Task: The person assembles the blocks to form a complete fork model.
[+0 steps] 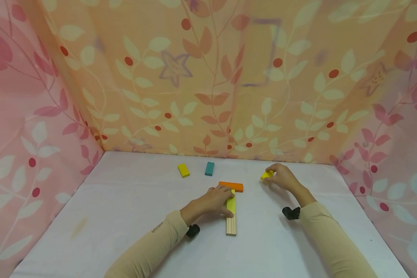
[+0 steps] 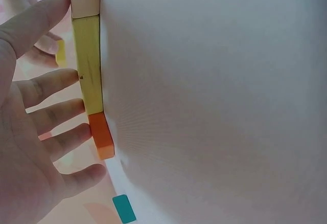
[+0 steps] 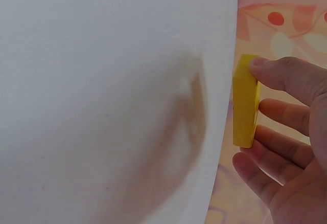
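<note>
Beige sleeves nearest | left hand, fingers spread, touches yellow-green block (bare-wood one adjoining) | right hand pinches yellow block

Head: from above, down across tabletop to far edge. Wrist cams: close on hands; head/left share orange block.

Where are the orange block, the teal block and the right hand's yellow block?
Orange block (image 1: 234, 186): head view, on its upper face.
Teal block (image 1: 209, 168): head view, on its upper face.
Held yellow block (image 3: 245, 109): right wrist view, on its camera-facing side.
</note>
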A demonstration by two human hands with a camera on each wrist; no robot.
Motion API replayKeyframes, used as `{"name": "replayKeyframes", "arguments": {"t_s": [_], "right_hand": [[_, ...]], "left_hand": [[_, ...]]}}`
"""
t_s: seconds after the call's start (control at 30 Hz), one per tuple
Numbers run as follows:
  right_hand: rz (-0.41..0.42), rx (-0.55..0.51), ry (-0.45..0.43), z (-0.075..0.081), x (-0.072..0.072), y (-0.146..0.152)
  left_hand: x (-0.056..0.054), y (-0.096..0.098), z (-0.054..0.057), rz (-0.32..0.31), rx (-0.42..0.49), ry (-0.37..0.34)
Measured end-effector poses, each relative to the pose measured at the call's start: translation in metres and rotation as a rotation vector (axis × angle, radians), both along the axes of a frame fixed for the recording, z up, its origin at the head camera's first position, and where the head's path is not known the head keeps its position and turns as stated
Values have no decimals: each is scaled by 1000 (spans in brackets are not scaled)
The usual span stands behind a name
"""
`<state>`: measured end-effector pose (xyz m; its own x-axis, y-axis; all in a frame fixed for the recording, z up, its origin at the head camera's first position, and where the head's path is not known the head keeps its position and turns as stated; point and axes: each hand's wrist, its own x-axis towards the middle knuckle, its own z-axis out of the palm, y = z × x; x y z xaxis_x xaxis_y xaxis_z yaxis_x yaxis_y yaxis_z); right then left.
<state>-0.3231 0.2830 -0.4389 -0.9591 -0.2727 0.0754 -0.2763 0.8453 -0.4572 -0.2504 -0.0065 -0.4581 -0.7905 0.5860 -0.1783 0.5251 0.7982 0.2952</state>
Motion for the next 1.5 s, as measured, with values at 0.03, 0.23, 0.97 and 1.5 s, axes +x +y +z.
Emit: {"name": "replayKeyframes", "arguments": {"t_s": [0.03,0.23,0.97,1.5], "right_hand": [[5,-1,8,0,0,-1],[30,10,28,4,-4,-10],[68,-1,-27,7,-9,-38],[124,-3,-38,1,-17,-61]], "left_hand": [[0,0,0,2,0,0],[-2,0,-1,4,-3,4],[0,0,-2,7,2,-4],[-1,2,0,23,-8,-17]]}}
